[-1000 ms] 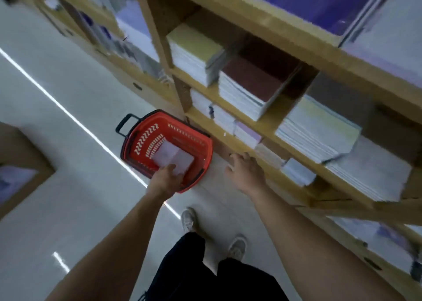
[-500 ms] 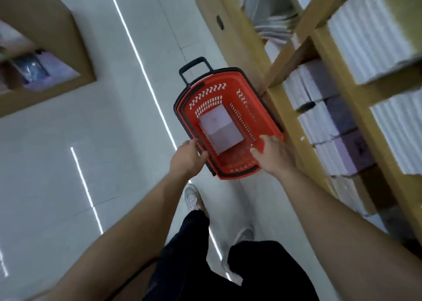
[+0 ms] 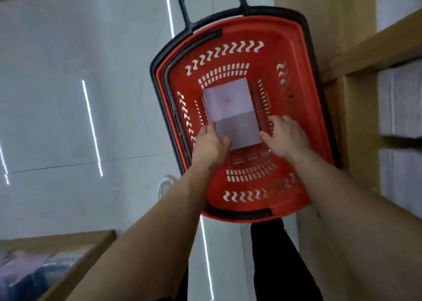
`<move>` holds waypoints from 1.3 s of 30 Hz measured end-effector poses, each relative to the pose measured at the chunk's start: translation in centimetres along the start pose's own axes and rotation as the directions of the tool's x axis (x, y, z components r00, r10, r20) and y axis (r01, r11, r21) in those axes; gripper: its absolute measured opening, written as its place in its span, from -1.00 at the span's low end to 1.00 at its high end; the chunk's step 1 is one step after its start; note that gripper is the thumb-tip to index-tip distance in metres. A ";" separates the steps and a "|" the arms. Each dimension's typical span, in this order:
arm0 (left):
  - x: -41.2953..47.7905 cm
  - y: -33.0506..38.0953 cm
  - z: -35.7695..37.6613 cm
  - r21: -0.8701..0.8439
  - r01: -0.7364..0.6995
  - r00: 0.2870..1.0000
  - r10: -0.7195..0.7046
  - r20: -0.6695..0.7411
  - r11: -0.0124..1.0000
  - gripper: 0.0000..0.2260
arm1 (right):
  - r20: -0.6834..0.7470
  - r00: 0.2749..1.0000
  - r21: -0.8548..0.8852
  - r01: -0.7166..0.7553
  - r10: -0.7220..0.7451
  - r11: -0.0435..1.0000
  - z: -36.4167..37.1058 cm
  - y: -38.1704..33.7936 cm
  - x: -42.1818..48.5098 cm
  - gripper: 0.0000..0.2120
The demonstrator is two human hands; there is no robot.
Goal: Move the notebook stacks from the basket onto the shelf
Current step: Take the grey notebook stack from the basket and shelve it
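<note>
Left hand (image 3: 210, 142): grip closed on the near stack (image 3: 237, 133) at its 9 o'clock edge, thumb on the cover.
Right hand (image 3: 284, 136): grip clasped the same stack at 3 o'clock.
Far stack (image 3: 228, 99): lay touching it at 12 o'clock, both on the basket (image 3: 294, 49) floor.
Risk, slippage: side pressure alone could let lower notebooks slide out.
Risk, snagging: the rising stack might catch the rim, or the shelf (image 3: 365, 49) at 3 o'clock.

basket 1 (image 3: 296, 77); notebook stacks 2 (image 3: 226, 99); hands 2: left hand (image 3: 210, 145), right hand (image 3: 285, 138)
</note>
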State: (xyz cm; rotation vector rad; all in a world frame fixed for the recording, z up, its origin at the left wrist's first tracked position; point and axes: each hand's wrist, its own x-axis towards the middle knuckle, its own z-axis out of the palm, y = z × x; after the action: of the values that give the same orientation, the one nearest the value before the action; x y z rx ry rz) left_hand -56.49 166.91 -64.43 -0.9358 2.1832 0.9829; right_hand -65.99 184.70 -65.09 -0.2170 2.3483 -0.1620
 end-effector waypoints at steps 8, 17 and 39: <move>11.4 -3.5 10.5 -0.242 0.182 0.978 -0.201 -0.057 0.953 -0.32 | 0.047 0.999 0.114 0.014 -0.019 0.993 8.8 2.4 13.2 -0.41; 15.0 -5.7 14.3 -0.514 0.228 0.938 -0.328 -0.111 0.827 -0.16 | 0.071 0.997 0.279 -0.014 -0.007 0.960 14.9 2.9 16.9 -0.22; 13.9 -5.6 13.3 -0.473 0.217 0.921 -0.340 -0.192 0.854 -0.26 | 0.057 0.993 0.519 -0.114 0.098 0.847 17.4 2.1 15.1 -0.04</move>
State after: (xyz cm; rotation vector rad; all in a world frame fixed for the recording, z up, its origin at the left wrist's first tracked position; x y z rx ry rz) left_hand -57.78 169.73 -84.22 -1.6406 1.9750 1.2957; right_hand -64.48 182.72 -88.06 0.1793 2.1853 -0.7266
